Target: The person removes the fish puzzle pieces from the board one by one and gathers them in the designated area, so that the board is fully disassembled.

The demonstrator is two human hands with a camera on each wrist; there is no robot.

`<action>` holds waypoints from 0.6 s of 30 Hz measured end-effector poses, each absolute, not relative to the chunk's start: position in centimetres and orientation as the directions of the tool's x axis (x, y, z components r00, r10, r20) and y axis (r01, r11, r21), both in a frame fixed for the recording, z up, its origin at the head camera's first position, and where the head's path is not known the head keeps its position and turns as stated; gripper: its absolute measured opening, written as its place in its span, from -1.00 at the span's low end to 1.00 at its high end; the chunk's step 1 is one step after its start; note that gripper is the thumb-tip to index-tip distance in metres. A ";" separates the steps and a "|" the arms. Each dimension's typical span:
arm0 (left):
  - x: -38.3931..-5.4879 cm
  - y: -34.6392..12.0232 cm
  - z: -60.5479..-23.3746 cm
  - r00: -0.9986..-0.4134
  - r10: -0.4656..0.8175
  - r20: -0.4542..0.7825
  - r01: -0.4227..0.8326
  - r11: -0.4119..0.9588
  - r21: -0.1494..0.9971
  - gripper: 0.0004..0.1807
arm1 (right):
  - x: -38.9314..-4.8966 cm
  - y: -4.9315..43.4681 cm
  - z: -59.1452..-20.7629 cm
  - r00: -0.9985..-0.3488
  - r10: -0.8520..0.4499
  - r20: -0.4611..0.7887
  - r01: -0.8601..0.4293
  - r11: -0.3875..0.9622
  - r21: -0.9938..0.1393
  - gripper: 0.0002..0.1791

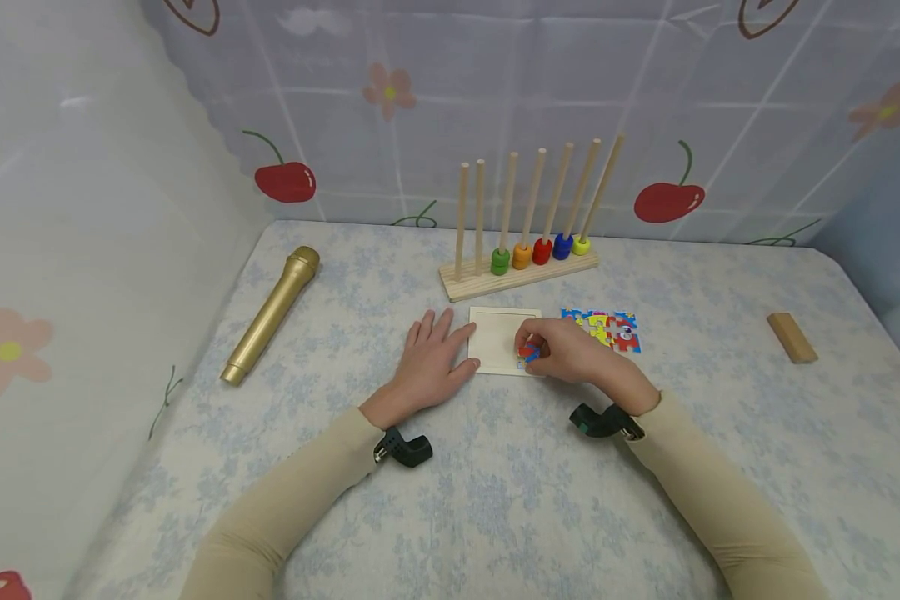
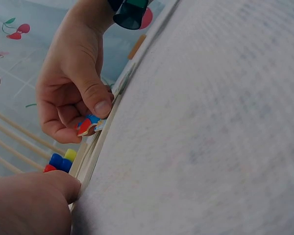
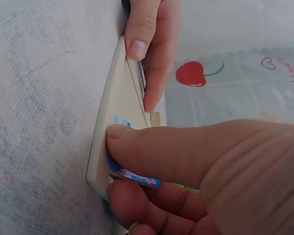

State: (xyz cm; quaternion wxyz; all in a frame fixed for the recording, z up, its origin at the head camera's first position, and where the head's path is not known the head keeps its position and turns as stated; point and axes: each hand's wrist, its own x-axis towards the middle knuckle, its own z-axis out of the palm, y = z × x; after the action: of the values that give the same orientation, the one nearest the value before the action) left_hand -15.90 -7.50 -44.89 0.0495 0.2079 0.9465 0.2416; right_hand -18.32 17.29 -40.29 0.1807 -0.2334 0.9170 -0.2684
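Observation:
A pale wooden puzzle tray with a raised rim lies flat at the middle of the table. My right hand pinches a red and blue jigsaw piece between thumb and fingers over the tray's right front corner. In the right wrist view the thumb presses on the piece close to the rim. My left hand lies with fingers spread, its thumb and index fingertip at the tray's left edge. Several joined colourful jigsaw pieces lie right of the tray, partly hidden behind my right hand.
Behind the tray stands a wooden peg rack with upright rods and coloured beads. A gold microphone lies at the left, and a small wooden block at the right. A patterned curtain hangs along the table's back edge.

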 end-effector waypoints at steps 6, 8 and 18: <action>-16.0 -7.5 -44.9 -0.910 0.414 0.001 0.364 0.799 0.478 -0.37 | -18.4 17.3 -40.3 -0.823 -0.527 -0.210 -0.328 0.744 -0.582 -0.74; -16.0 -7.5 -44.9 -0.910 0.414 -0.002 0.363 0.800 0.478 -0.37 | -18.4 17.3 -40.3 -0.823 -0.527 -0.212 -0.328 0.745 -0.581 -0.74; -15.9 -7.5 -44.8 -0.909 0.416 -0.007 0.363 0.800 0.478 -0.37 | -18.4 17.9 -39.6 -0.822 -0.530 -0.206 -0.317 0.727 -0.609 -0.78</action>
State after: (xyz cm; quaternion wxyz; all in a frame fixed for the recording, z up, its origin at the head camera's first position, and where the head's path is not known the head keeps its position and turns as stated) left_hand -15.89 -7.49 -44.79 0.0558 0.2057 0.9470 0.2402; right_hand -18.40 17.89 -39.56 0.1862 -0.2326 0.9104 -0.2869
